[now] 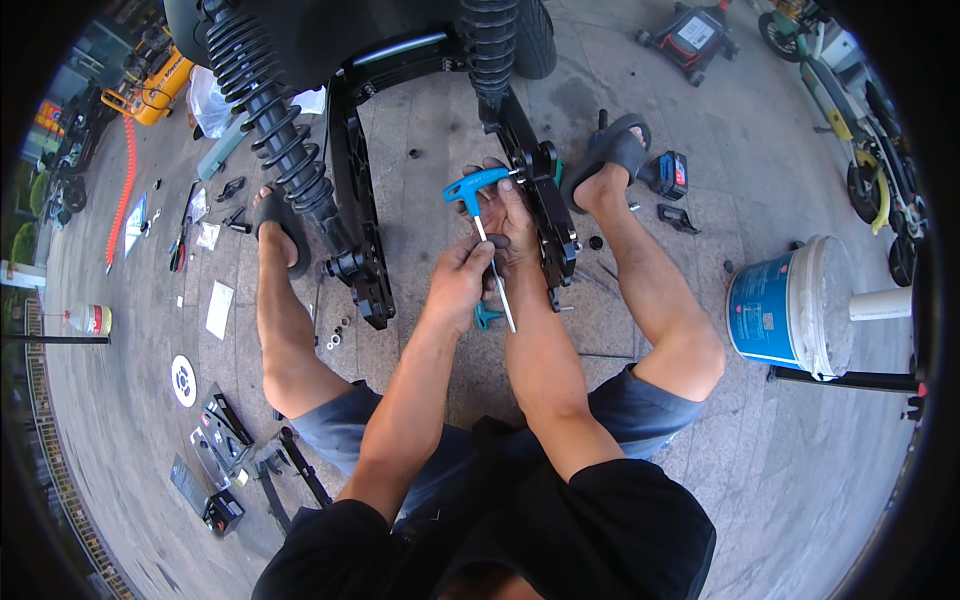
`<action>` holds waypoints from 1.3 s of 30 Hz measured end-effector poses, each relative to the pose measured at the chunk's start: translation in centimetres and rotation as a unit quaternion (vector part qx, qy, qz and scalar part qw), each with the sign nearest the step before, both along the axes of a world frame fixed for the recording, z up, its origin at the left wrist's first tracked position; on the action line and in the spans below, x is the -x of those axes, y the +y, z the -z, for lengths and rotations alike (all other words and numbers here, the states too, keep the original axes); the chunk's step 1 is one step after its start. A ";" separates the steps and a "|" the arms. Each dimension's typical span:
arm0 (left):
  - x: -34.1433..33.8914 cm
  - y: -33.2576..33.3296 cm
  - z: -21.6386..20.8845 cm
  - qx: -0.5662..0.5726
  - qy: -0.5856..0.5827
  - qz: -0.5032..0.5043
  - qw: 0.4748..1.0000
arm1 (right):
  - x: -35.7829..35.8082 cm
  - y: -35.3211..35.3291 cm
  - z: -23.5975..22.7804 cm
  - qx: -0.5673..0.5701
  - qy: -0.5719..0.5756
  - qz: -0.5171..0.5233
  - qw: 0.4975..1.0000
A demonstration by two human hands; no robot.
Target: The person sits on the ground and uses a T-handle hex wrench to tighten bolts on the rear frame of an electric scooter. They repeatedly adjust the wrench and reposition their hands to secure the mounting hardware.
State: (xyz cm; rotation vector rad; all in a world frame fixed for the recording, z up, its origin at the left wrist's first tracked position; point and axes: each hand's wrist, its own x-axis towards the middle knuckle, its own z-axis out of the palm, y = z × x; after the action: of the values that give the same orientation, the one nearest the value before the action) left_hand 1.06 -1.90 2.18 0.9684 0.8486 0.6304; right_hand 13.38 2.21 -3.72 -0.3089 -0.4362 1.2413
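Note:
My left hand (pixel 462 275) is closed in a pinch round the long metal shaft of a T-handle hex key (pixel 478 185) with a blue handle. Curled behind and around that handle is my right hand (pixel 512 220), its thumb by the handle's right end. The handle's short tip points at the side of a black metal suspension arm (pixel 545 205); my fingers partly hide whether it sits in a bolt. Above the arm stands a black coil-spring shock absorber (pixel 490 50). Below my hands, a second teal-handled tool (pixel 487 316) lies on the paving, partly covered by my right forearm.
A matching shock absorber (pixel 270 110) and arm (pixel 358 220) stand on the left. Small washers (pixel 337 335) lie near my left leg. A battery pack (pixel 670 175) is beside my right sandal (pixel 610 160). A bucket (pixel 790 308) stands at right, a floor jack (pixel 690 38) farther back.

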 end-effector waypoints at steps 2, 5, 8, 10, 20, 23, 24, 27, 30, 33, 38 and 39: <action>0.0 -1.4 0.2 -0.013 0.016 -0.033 0.999 | 0.0 0.1 0.0 -0.007 0.006 -0.004 1.000; 0.3 -3.3 0.5 0.037 0.008 -0.022 0.999 | 0.2 0.3 0.0 -0.040 0.040 -0.018 0.998; 0.8 -3.9 0.1 0.002 0.008 0.010 1.000 | 0.1 0.4 -0.1 -0.044 0.043 -0.025 0.998; 0.9 -4.0 -1.0 -0.001 0.020 0.014 1.000 | 0.1 0.5 -0.2 -0.060 0.032 -0.028 0.997; -0.8 2.9 -10.7 -0.014 -0.121 -0.099 0.988 | 1.6 1.7 1.0 -0.068 0.185 -0.120 0.973; -2.9 6.2 -9.5 -0.349 0.049 -0.214 0.911 | 2.1 1.7 0.2 0.047 0.072 0.047 0.995; -3.5 7.1 -8.6 -0.449 0.115 -0.253 0.849 | 2.1 1.4 -0.1 0.054 0.063 0.059 0.995; -3.7 11.1 -5.6 -0.511 0.228 -0.242 0.793 | 2.0 1.3 -1.0 0.072 0.041 0.070 0.994; -3.9 14.2 -1.3 -0.187 0.170 -0.161 0.954 | 2.1 0.7 -1.3 0.071 0.049 0.078 0.993; -1.1 13.9 3.0 0.130 -0.101 0.087 0.983 | 2.3 -0.2 -0.6 0.098 0.082 0.085 0.988; -1.6 5.9 4.5 0.096 0.115 -0.105 0.983 | 2.3 -3.1 2.2 0.206 -0.405 0.272 0.848; -1.2 4.1 3.6 0.051 0.142 -0.086 0.985 | 2.1 -3.8 3.0 0.233 -0.433 0.267 0.829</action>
State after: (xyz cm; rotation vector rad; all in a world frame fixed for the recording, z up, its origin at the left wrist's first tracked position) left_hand 2.28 2.18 -1.46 0.9107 1.2165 0.5980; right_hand 11.32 -1.61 -6.69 -1.3529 -0.7487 0.5686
